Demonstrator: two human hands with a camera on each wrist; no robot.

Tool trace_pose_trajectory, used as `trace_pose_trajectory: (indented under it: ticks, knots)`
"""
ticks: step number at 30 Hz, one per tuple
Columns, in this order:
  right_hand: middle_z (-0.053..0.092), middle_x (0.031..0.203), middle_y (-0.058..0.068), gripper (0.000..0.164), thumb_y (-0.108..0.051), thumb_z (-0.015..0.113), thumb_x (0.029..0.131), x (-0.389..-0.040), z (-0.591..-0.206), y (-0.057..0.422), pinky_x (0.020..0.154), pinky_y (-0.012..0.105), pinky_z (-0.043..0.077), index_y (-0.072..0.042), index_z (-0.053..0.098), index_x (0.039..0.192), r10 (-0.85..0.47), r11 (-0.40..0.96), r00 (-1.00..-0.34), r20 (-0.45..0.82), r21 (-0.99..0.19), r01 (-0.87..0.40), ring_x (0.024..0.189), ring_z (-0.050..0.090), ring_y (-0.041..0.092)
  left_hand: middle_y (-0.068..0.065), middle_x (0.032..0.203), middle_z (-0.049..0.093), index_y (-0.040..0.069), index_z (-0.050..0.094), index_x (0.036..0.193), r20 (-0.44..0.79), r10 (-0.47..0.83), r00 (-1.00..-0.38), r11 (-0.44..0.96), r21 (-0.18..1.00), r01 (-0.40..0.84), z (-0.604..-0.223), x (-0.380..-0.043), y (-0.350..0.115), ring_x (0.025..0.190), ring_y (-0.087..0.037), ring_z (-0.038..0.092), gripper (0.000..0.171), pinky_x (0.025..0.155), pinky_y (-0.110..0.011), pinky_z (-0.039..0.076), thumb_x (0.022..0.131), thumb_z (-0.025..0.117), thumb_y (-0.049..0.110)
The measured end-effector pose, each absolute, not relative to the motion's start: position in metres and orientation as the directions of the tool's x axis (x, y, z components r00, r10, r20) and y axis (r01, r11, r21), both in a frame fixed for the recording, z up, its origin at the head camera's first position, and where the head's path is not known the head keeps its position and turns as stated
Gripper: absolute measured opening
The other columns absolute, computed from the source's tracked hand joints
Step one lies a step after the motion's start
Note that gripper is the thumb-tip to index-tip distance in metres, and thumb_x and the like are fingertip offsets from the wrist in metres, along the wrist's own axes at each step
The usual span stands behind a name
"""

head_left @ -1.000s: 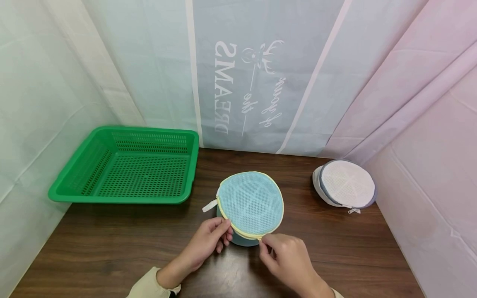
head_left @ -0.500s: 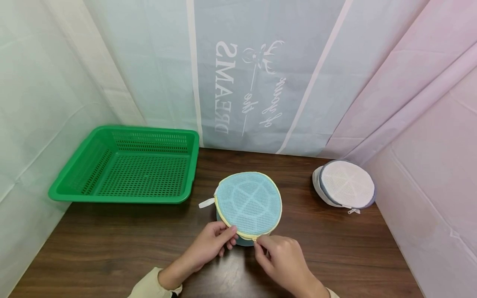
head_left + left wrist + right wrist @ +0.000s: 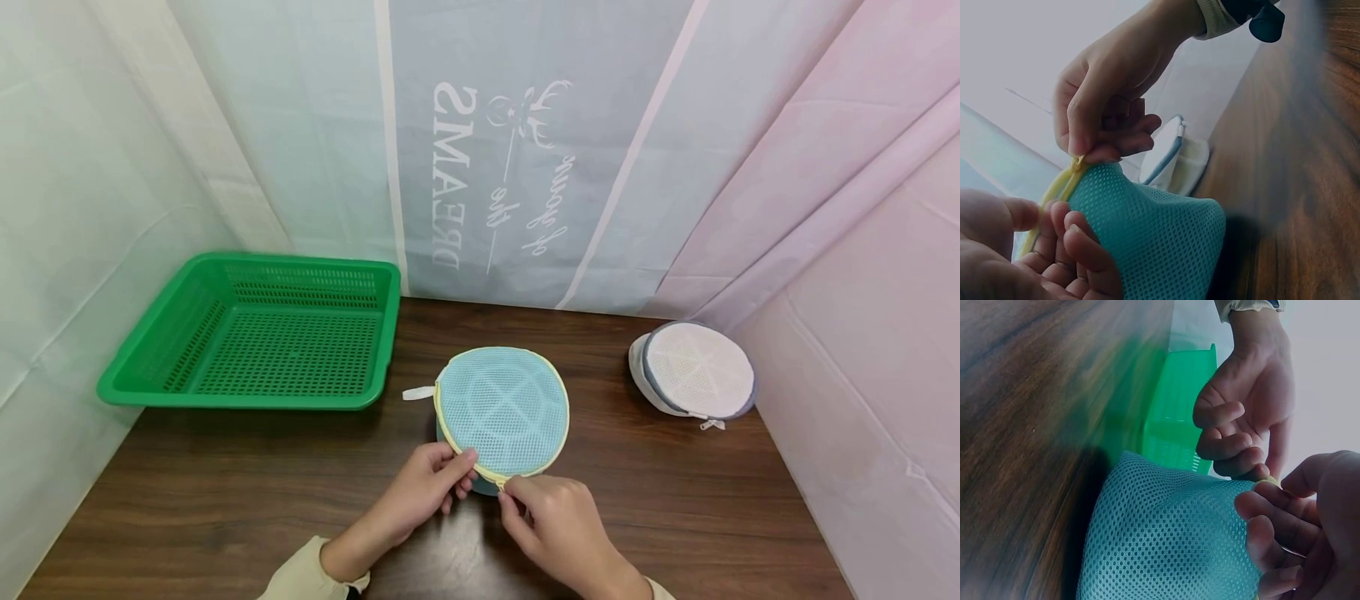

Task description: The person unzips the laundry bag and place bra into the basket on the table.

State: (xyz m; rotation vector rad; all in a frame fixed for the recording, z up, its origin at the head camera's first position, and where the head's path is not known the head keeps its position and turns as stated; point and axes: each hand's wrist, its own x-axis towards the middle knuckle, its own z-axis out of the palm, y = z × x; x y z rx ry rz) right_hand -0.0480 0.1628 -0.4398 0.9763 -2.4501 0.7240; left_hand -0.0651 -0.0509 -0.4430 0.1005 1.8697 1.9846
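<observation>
A round blue mesh laundry bag (image 3: 510,408) with yellow zipper trim stands on the table in front of me, its flat top facing up. At the front left of its rim, my left hand (image 3: 423,487) pinches the yellow edge between thumb and fingers. Just to the right, my right hand (image 3: 558,525) pinches the yellow zipper pull (image 3: 1077,164) with thumb and forefinger. A white fabric loop (image 3: 418,393) sticks out from the bag's left side. In the right wrist view, the mesh side wall (image 3: 1166,531) looks dented inward.
On the left at the back stands a green perforated plastic basket (image 3: 247,401). A white mesh laundry bag (image 3: 701,371) with grey-blue trim sits at the far right by the wall. Printed curtains (image 3: 330,167) hang behind and beside the wooden table (image 3: 225,500).
My right hand has drawn the zipper pull leftward along the front rim, closer to my left hand. The white loop has swung upward, and the left hand has slid slightly right.
</observation>
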Motion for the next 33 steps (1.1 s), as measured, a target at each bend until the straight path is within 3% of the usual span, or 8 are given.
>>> trace_pose_trajectory:
  ticks: [13, 24, 33]
  knots:
    - [0.041, 0.062, -0.021, 0.025, -0.01, 0.075, 0.082, -0.0485, -0.4442, 0.16, 0.051, 0.005, 0.025, -0.025, 0.057, 0.073, -0.518, 0.605, -0.659, 0.546, -0.311, -0.733, 0.056, 0.031, -0.012, 0.002, 0.071, 0.06, -0.011, 0.066, 0.089, -0.279, 0.398, -0.874, 0.022, 0.955, -0.295, -0.4467, -0.0626, -0.044, 0.063, -0.01, 0.053, 0.054, 0.046, -0.02, 0.041, 0.108, 0.05, 0.036]
    - [0.035, 0.059, -0.02, 0.032, -0.011, 0.073, 0.083, -0.0475, -0.444, 0.1572, 0.049, 0.006, 0.021, -0.026, 0.049, 0.069, -0.522, 0.613, -0.659, 0.542, -0.299, -0.731, 0.054, 0.025, -0.012, 0.003, 0.071, 0.061, -0.007, 0.069, 0.088, -0.269, 0.393, -0.879, 0.001, 0.956, -0.292, -0.4486, -0.0603, -0.0417, 0.064, -0.009, 0.052, 0.044, 0.048, -0.019, 0.042, 0.106, 0.056, 0.031]
    - [0.035, 0.059, -0.021, 0.032, -0.01, 0.074, 0.084, -0.0485, -0.4428, 0.1565, 0.049, 0.005, 0.021, -0.026, 0.05, 0.07, -0.522, 0.617, -0.668, 0.53, -0.307, -0.725, 0.054, 0.026, -0.012, 0.003, 0.069, 0.06, -0.016, 0.066, 0.088, -0.224, 0.393, -0.892, -0.009, 0.969, -0.248, -0.4486, -0.0621, -0.0439, 0.061, -0.007, 0.05, 0.045, 0.048, -0.017, 0.041, 0.105, 0.057, 0.024]
